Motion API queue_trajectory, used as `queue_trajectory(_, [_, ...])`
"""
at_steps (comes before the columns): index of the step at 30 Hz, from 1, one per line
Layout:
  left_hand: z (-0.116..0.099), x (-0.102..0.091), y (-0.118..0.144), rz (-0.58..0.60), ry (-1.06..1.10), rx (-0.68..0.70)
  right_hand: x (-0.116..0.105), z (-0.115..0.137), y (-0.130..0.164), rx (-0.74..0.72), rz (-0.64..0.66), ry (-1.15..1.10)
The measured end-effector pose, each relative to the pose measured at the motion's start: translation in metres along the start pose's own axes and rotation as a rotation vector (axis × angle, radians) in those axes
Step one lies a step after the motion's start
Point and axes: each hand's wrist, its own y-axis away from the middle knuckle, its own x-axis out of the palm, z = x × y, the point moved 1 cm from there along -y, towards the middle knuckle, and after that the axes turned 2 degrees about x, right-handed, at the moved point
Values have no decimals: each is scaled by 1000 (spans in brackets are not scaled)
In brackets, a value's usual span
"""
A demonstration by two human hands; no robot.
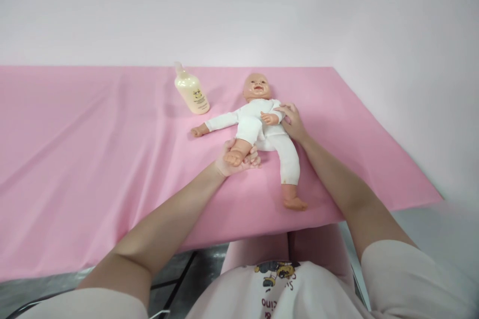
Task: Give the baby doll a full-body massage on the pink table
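Note:
A baby doll (pixel 258 109) with a white cloth body lies on its back, its head pointing away from me. My left hand (pixel 239 159) is closed around the doll's lower leg from beneath, palm up, and that leg is raised and bent toward the belly. At the doll's other side, my right hand (pixel 294 122) grips its bent arm, with the fingers over the white sleeve near the small hand. The doll's other leg lies stretched toward the near edge, and its other arm extends out to the left.
A pump bottle of pale yellow liquid (pixel 192 92) stands behind and left of the doll. Pink cloth (pixel 93 159), wrinkled on the left, covers the table. A white wall (pixel 187 10) rises behind, and my lap is at the near edge.

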Motion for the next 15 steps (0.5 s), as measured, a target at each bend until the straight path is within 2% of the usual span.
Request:
queue_trajectory(4, [4, -6, -1, 57, -27, 5, 2, -4, 3, 13, -55, -60])
queue_trajectory(7, [7, -6, 1, 195, -68, -46, 5, -12, 3, 116, -120, -162])
queue_trajectory(12, [8, 7, 10, 481, -208, -276, 7, -27, -2, 282, -322, -398])
queue_trajectory(15, [5, 11, 12, 555, -273, -380, 5, -28, -4, 349, -443, -491])
